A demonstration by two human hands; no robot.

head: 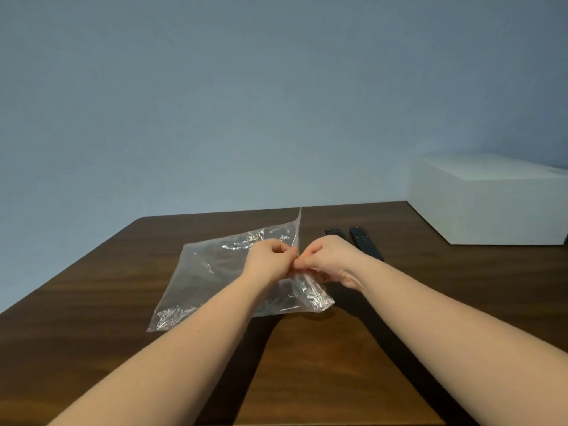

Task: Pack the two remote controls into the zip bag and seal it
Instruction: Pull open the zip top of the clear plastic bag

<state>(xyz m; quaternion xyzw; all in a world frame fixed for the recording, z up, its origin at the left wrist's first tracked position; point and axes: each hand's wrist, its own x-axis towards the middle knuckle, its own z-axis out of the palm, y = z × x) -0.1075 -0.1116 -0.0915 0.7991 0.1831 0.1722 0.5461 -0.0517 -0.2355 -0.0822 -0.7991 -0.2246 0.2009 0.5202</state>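
A clear zip bag (215,272) lies on the dark wooden table (92,302), its zip edge on the right side and lifted. My left hand (270,256) and my right hand (332,256) both pinch that zip edge near its middle, fingertips almost touching. Two black remote controls lie side by side just right of the bag: the left remote (333,232) is mostly hidden behind my right hand, the right remote (364,241) shows more of its length. The bag looks empty.
A white box (491,198) stands at the table's far right corner against the blue-grey wall. Bare tabletop stretches to the left of the bag and in front of it between my forearms.
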